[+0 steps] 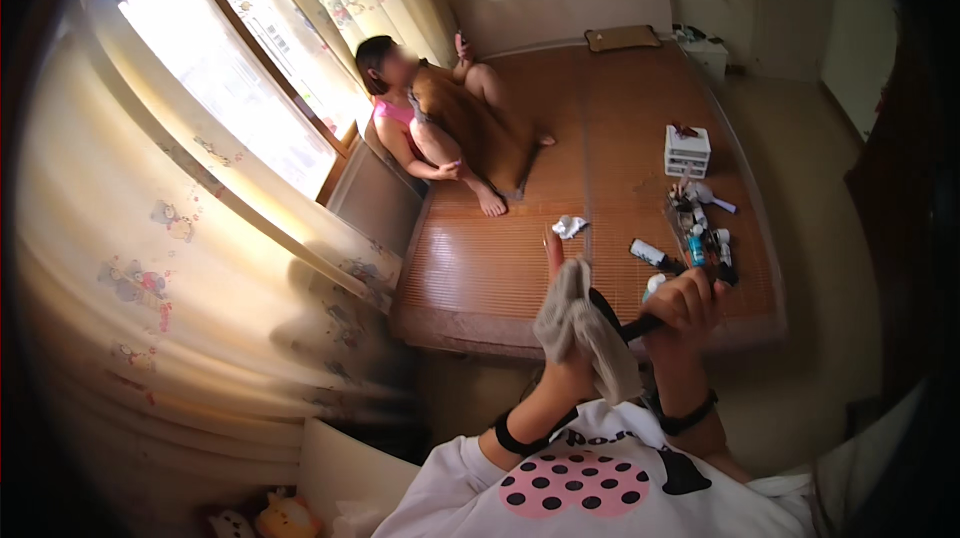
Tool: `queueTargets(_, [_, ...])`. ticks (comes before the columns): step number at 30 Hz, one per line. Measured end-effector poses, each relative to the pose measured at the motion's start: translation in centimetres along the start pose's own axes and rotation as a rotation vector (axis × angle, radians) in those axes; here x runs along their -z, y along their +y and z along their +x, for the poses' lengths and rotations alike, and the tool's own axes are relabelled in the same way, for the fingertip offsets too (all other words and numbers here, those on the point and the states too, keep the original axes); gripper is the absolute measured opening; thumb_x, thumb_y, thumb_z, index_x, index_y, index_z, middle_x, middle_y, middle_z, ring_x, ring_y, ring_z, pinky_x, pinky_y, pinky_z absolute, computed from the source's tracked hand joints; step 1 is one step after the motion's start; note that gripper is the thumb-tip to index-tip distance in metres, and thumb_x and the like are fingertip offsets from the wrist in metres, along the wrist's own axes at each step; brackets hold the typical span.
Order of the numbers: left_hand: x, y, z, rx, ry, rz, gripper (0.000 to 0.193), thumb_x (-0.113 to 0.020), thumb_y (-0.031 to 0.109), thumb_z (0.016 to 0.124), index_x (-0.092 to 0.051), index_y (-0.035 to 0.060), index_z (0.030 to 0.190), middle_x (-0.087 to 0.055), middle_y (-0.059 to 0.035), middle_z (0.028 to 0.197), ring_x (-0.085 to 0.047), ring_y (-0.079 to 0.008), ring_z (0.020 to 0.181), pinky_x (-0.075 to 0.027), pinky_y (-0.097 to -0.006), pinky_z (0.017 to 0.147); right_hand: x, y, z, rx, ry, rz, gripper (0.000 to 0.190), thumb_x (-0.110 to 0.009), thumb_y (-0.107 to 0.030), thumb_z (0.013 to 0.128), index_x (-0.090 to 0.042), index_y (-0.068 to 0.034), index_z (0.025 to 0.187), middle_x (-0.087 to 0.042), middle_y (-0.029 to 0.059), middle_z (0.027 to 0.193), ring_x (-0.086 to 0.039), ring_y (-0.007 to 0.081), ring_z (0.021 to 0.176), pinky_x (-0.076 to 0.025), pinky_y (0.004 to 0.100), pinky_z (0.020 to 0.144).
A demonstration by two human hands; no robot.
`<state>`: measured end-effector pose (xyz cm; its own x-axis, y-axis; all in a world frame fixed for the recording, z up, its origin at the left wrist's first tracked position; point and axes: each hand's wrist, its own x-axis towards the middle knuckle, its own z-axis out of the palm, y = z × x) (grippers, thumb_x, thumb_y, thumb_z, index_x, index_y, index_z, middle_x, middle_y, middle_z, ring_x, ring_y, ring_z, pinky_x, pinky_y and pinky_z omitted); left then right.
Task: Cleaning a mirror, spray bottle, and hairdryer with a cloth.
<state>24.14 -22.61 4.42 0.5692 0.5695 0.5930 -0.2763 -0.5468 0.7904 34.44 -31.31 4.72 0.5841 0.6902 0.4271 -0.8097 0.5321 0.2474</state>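
Note:
My left hand (573, 373) is raised in front of my chest, mostly covered by a beige knitted cloth (564, 313), which looks like a sock or glove. One finger sticks up above the cloth, and a loose end hangs down on the right. My right hand (684, 304) grips the dark handle of a black implement (641, 326). The implement's rounded black end touches or passes behind the cloth; its kind cannot be made out. Black bands circle both my forearms.
A bed with a bamboo mat (480, 268) lies ahead, where a person (394, 110) sits with a brown pillow (472, 125). Crumpled white tissue (570, 226), several bottles (696, 247) and a small white drawer box (687, 151) rest on the mat. Curtains (187, 238) hang at left.

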Motion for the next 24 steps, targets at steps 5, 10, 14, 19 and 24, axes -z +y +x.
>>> queueTargets(5, [-1.2, 2.1, 1.0, 0.314, 0.149, -0.78, 0.052, -0.043, 0.006, 0.086, -0.022, 0.0033, 0.134, -0.032, -0.0139, 0.133, -0.042, -0.0193, 0.116, -0.031, -0.0314, 0.098, -0.6, -1.3, 0.0, 0.03, -0.096, -0.031, 0.033, -0.049, -0.023, 0.082, -0.035, -0.014, 0.052, -0.033, -0.0052, 0.039, -0.029, 0.0043, 0.033, -0.036, 0.0192, 0.046])
queueTargets(10, [-3.4, -0.4, -3.5, -0.23, -0.252, 0.039, 0.084, -0.058, 0.034, 0.073, -0.014, -0.0022, 0.135, -0.011, -0.025, 0.139, -0.006, -0.0394, 0.131, -0.002, -0.0481, 0.104, -2.6, -2.5, 1.6, 0.341, 0.085, -0.026, 0.033, -0.048, -0.012, 0.081, -0.032, -0.013, 0.053, -0.03, -0.0051, 0.04, -0.029, 0.0056, 0.034, -0.035, 0.0201, 0.048])
queueTargets(14, [-3.6, 1.1, -2.6, -0.2, -0.241, 0.318, 0.082, -0.054, 0.038, 0.075, -0.014, -0.0027, 0.135, -0.005, -0.0247, 0.14, -0.001, -0.0412, 0.13, 0.003, -0.0506, 0.102, -1.5, -3.3, 1.4, 0.312, 0.072, 0.005, 0.031, -0.048, -0.012, 0.08, -0.033, -0.013, 0.053, -0.031, -0.0043, 0.04, -0.03, 0.0055, 0.034, -0.034, 0.0186, 0.044])
queueTargets(19, [-1.7, 1.3, -0.5, -0.114, -0.225, 0.055, 0.068, -0.047, 0.026, 0.081, -0.016, -0.0048, 0.133, -0.005, -0.0242, 0.141, 0.0, -0.0361, 0.132, 0.004, -0.047, 0.103, -1.8, -2.2, 0.6, 0.168, -0.075, 0.169, 0.031, -0.048, -0.014, 0.08, -0.033, -0.012, 0.053, -0.033, -0.0033, 0.039, -0.03, 0.0047, 0.033, -0.029, 0.0166, 0.035])
queueTargets(24, [-0.7, 1.1, -0.5, 0.323, 0.115, 0.053, 0.039, -0.047, 0.012, 0.087, -0.038, -0.0007, 0.123, -0.048, -0.0123, 0.119, -0.05, -0.0147, 0.103, -0.039, -0.0234, 0.087, -3.3, -0.6, -0.7, 0.201, -0.283, -0.434, 0.032, -0.043, -0.021, 0.082, -0.035, -0.012, 0.053, -0.039, -0.002, 0.037, -0.031, 0.006, 0.03, -0.032, 0.0195, 0.032])
